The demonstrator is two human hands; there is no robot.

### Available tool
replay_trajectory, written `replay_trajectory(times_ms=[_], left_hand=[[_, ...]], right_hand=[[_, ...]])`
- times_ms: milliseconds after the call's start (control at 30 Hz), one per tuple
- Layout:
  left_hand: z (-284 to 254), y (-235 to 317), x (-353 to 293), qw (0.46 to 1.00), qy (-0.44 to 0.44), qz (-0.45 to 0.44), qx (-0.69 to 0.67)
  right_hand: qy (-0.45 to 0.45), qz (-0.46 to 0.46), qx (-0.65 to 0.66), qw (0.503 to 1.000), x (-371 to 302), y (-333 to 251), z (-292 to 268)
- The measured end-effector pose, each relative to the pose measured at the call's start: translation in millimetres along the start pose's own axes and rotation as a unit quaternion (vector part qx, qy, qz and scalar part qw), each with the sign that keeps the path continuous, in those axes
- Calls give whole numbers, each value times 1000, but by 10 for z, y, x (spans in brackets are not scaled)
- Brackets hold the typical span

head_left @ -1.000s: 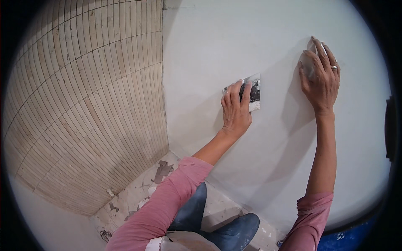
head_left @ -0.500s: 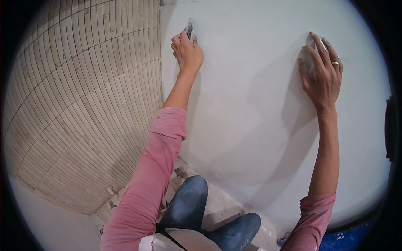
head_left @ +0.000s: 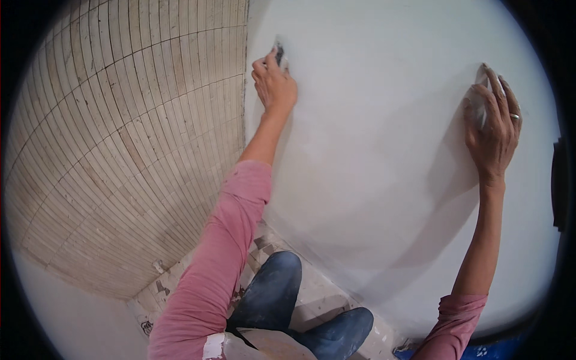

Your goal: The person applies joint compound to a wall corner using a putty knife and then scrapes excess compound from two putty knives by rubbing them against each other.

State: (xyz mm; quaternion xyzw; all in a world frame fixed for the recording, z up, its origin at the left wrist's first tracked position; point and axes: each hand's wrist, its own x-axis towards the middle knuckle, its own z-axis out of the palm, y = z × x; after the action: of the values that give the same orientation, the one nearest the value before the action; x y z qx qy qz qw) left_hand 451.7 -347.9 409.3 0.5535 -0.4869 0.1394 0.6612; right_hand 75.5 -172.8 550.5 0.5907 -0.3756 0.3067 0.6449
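My left hand (head_left: 275,84) clenched the scraper (head_left: 279,53) flat against the wall (head_left: 372,150) near the tiled corner (head_left: 245,120); my right hand (head_left: 493,123), fingers spread, pressed a pad (head_left: 480,90) for steady, even strokes.

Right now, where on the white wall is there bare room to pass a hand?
The wide stretch between the left hand, pressing a small pad near the tiled corner, and the right hand, flat on the wall, is bare. So is the wall below both. It is tight between the left hand and the corner.
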Motion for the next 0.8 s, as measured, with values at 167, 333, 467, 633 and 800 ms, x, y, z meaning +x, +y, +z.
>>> replay_trajectory(times_ms=[167, 333, 467, 633, 800], left_hand=[[26, -634, 279, 998, -3, -51, 22], [39, -446, -310, 1000, -25, 9, -6], [-19, 11, -1186, 997, -60, 56, -12], [41, -775, -835, 998, -8, -54, -14], [90, -1482, -965, 978, -68, -196, -1]], right_hand=[[0, -2, -16, 1000, -5, 13, 51], [-16, -4, -40, 999, -5, -28, 63], [-25, -30, -45, 998, -44, 60, 78], [-17, -63, -32, 997, -32, 131, 177], [-26, -67, -48, 996, 35, 160, 165]])
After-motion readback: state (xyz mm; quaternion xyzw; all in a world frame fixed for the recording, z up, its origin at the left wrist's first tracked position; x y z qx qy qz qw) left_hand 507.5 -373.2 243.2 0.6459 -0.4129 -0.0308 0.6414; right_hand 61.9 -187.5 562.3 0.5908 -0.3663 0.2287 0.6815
